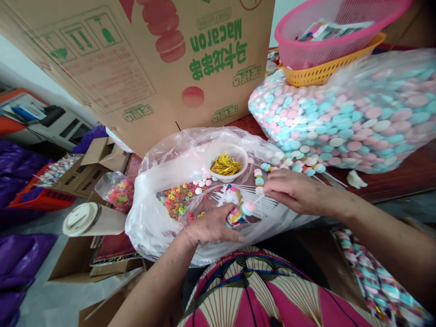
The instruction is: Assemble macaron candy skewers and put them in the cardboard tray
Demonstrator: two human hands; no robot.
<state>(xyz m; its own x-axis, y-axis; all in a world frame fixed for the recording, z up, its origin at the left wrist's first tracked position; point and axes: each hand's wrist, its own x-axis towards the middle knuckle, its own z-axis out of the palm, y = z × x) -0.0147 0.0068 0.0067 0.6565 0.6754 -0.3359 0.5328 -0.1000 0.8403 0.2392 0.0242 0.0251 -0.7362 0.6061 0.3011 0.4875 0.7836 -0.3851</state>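
My left hand (216, 225) is closed around a small printed wrapper (236, 217) in red, blue and white. A candy skewer (248, 208) with pink and blue discs sticks out of the wrapper's right side. My right hand (296, 188) pinches the white stick end of that skewer. Beside the right fingers lies another candy skewer (259, 178). White sticks (267, 206) and a further printed wrapper (231, 193) lie between the hands. Just behind them stands a white bowl (244, 170) of gold twist ties (225, 163).
A clear plastic bag (145, 200) surrounds the work area, with ring candies (177, 197) inside. A large carton (136, 59) stands behind. At right sits a big bag of candy discs (340, 118) under a pink basket (286, 38). A lidded cup (105, 220) is at left.
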